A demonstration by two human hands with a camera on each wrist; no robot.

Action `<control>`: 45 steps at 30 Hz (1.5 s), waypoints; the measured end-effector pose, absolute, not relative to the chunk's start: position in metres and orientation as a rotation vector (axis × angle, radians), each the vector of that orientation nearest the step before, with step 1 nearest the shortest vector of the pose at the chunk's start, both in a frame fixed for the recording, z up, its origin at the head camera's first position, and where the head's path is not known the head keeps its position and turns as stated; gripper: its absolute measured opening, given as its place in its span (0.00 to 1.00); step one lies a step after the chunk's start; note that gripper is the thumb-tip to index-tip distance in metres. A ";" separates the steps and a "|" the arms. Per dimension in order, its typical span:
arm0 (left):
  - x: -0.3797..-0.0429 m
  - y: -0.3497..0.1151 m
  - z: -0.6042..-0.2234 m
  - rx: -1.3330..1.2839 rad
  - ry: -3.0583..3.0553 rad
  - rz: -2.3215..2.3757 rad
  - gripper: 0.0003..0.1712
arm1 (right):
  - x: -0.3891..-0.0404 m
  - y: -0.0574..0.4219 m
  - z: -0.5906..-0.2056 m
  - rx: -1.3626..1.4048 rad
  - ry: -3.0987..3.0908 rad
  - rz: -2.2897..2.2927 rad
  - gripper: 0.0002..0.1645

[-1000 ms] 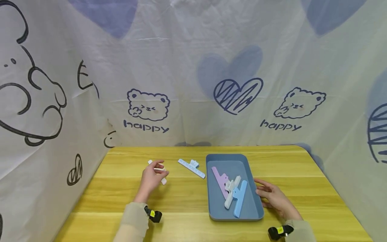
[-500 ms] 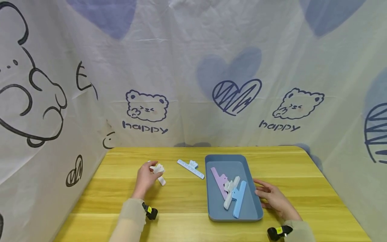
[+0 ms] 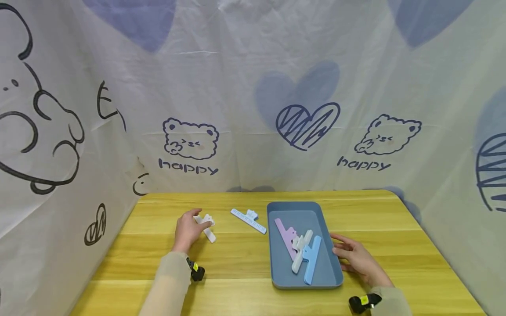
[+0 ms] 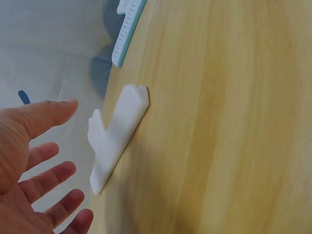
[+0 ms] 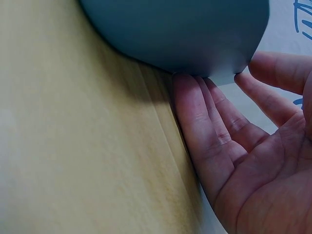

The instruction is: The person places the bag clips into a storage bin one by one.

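In the head view, a white bag clip [image 3: 210, 235] lies on the table at the left. My left hand [image 3: 188, 230] hovers beside it, thumb and fingers spread. The left wrist view shows a gap between the fingers [image 4: 62, 171] and the white clip [image 4: 119, 129]. My right hand [image 3: 361, 261] rests against the right wall of a blue-grey tray [image 3: 336, 274]. In the right wrist view, its fingertips touch the outer side of the tray [image 5: 180, 34]. Inside the tray lie a purple clip [image 3: 283, 232], a white-grey clip [image 3: 297, 262] and a blue clip [image 3: 311, 267].
A light-blue clip with ruler-like marks [image 3: 248, 220] lies on the wooden table [image 3: 237, 263] between the white clip and the tray. A printed white curtain [image 3: 245, 153] stands behind the table's far edge and along both sides.
My left hand first lifted the white clip's handle side slightly, then let go and drew back left; the clip now lies flat. The right hand and tray stay in place.
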State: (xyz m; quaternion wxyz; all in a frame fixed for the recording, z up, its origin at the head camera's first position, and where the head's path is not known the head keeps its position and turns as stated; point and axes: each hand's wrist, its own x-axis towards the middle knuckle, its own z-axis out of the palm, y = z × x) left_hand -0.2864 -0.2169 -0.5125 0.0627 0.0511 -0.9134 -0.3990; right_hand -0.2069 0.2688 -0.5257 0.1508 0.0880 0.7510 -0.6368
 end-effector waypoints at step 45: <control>-0.299 -0.207 -0.532 0.148 -2.804 -1.190 0.30 | -0.208 0.270 -0.531 0.236 2.141 -1.861 0.32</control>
